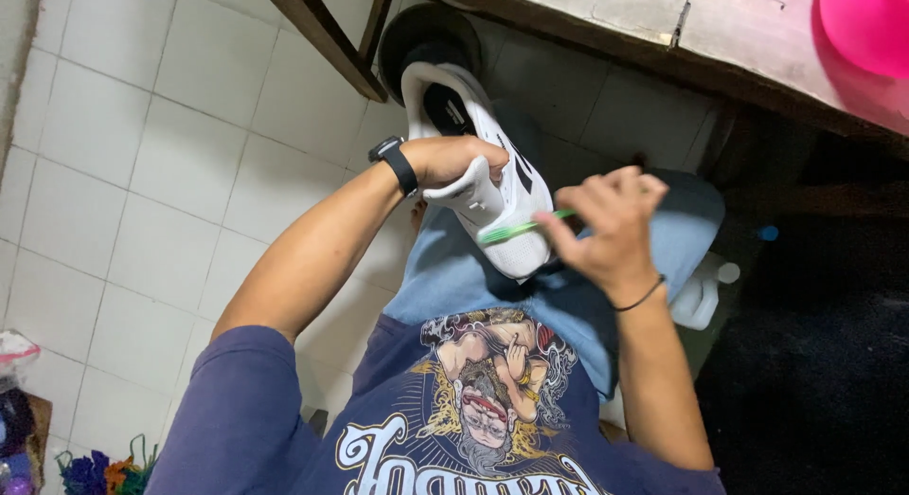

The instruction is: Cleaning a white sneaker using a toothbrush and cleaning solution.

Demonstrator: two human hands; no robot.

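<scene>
A seated person in a purple printed T-shirt (417,429) and light blue jeans (454,268) looks down at a white low-top sneaker with black side stripes (492,173), propped on the lap with its opening turned away towards the floor. The right hand (606,225), a thin dark band at its wrist, is closed in a pinch on a slim bright-green toothbrush-like brush (516,230), whose far end lies against the sneaker's white side near the sole. The left hand (454,159), wearing a black wristwatch (393,159), is curled shut around the sneaker's heel end and steadies it. Just beside the right knee a white plastic jug with a white cap (701,291) stands on the floor of white square tiles (142,173). Beyond the sneaker a dark round object (426,36) sits under a worn pale tabletop (606,12), and a bright pink rounded thing (866,21) rests on it at the far corner. Coloured odds and ends (95,471) lie at the near left edge. The risks, as judged from here: the sneaker is held by one end only, so a hard stroke could twist it out of the grip and onto the tiles; the thin brush could slip in the pinch; and the jug stands close enough to be knocked by a shifting leg.
</scene>
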